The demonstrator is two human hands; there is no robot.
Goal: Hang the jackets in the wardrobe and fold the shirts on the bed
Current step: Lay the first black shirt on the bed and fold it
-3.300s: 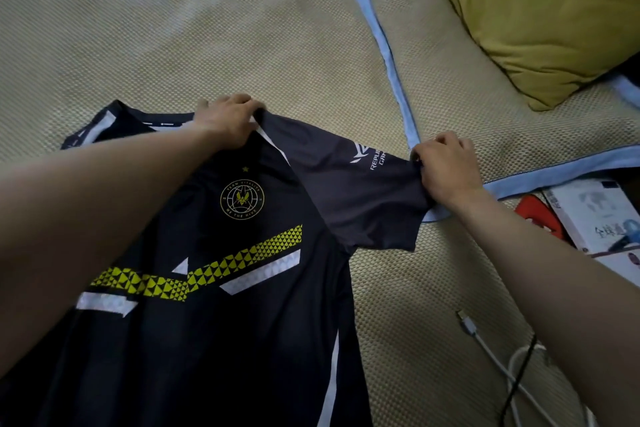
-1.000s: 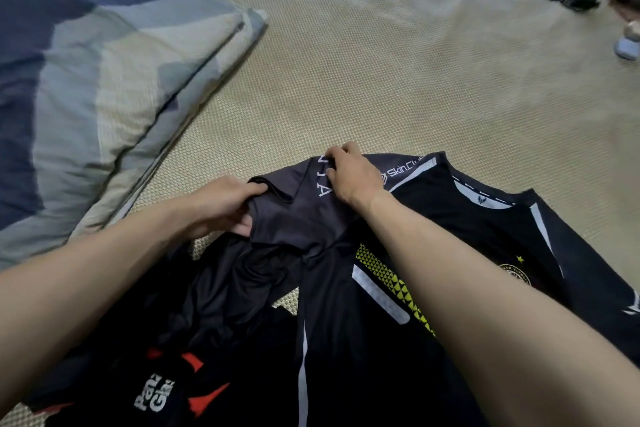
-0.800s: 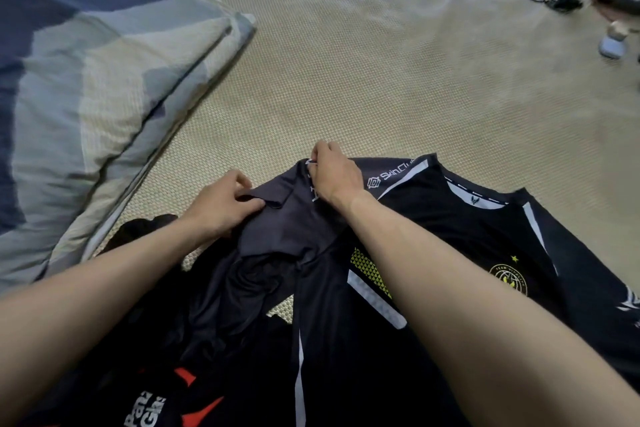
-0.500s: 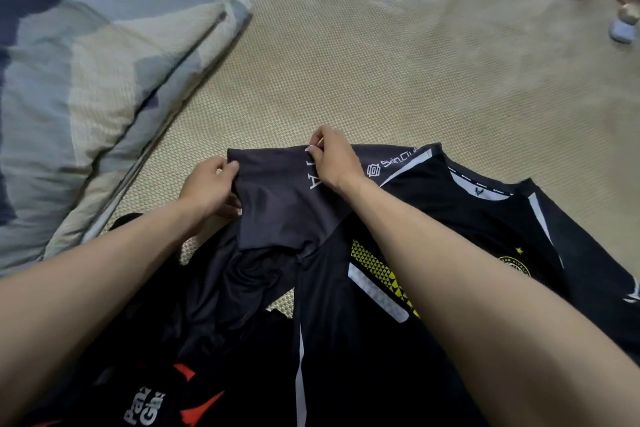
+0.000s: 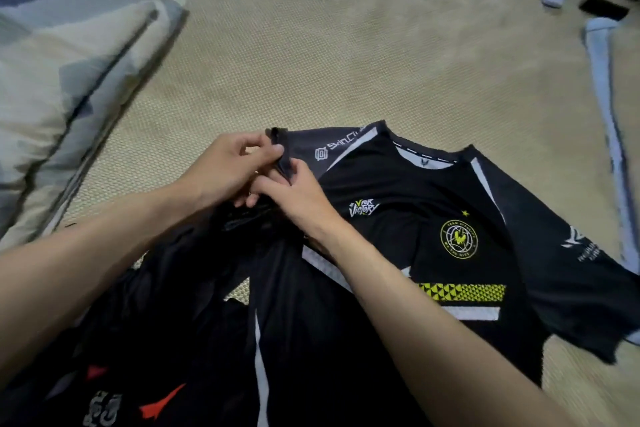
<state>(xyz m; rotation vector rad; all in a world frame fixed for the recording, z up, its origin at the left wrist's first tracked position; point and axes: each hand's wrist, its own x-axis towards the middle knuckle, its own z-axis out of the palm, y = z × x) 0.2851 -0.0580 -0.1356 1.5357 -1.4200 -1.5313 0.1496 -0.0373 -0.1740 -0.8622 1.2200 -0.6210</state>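
At the near middle of the bed, the left hand point(image 5: 228, 166) pinches the bunched edge of the sleeve point(image 5: 294, 152) between thumb and forefinger, and the right hand point(image 5: 294, 194) sits just below it, fingers curled into the same gathered fabric. Blur makes it hard to tell exactly how much cloth the right hand holds. Both hands work the same small fold, close together and touching.

Outward from them, the black jersey point(image 5: 415, 225) lies front-up on the woven bed mat point(image 5: 311, 62), collar away from the person, its far sleeve point(image 5: 581, 274) spread flat toward the right. A second dark garment point(image 5: 138, 374) with red marks lies crumpled beside and partly under the jersey's near left edge. A striped pillow point(image 5: 69, 62) sits to the left, and cables and small items lie at the far right corner.

The main risk is that the sleeve, gripped only at its hem, folds in crooked or stays bunched, leaving a lumpy fold. Slippery fabric could slide out of a light pinch. The crumpled garment underneath could be dragged along or caught in the fold if the jersey's left side is turned over without first separating the two.
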